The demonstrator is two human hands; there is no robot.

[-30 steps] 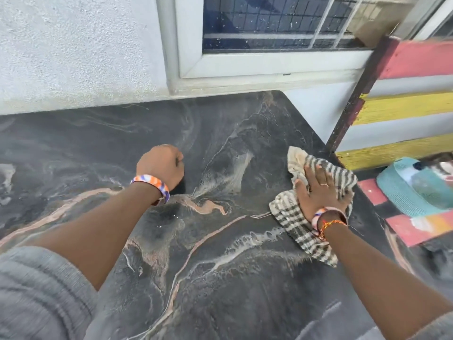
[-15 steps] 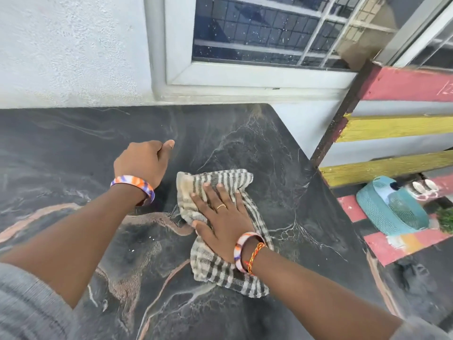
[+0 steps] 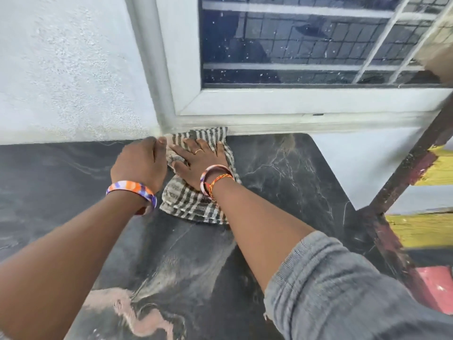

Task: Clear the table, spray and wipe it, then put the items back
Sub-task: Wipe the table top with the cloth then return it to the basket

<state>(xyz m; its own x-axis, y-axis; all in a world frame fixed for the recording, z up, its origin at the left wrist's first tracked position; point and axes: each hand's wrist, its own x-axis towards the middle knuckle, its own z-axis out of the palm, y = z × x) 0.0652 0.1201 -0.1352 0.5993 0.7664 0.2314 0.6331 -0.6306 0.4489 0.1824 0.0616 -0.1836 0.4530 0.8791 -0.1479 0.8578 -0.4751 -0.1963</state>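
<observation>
No brand, label or lettering is showing anywhere in the head view. The frame is cutting off both upper arms, the near part of the table (image 3: 282, 168) and the painted wooden planks (image 3: 431, 231) at the right edge, and motion blur is softening the marbling close to the camera. The right hand (image 3: 199, 163) is lying flat, fingers straight and spread, pressing down on the checked cloth (image 3: 193, 204), so the hand is covering the middle of the fabric; striped cloth is showing past the fingertips, at the far edge of the table, reaching to where the tabletop is meeting the wall under the window frame (image 3: 245, 101), and a bunched fold is trailing back beneath the wrist toward the person. A ring is showing on one finger, and a bangle with an orange thread band is circling the wrist. The left hand (image 3: 141, 165) is sitting just to the left of the cloth, knuckles up and fingers curled under, thumb tip lying at the cloth's upper left corner; whether it is pinching that edge or merely touching it is impossible to tell, since its fingers are hiding under the palm. A patterned orange and purple wristband is ringing that wrist.
</observation>
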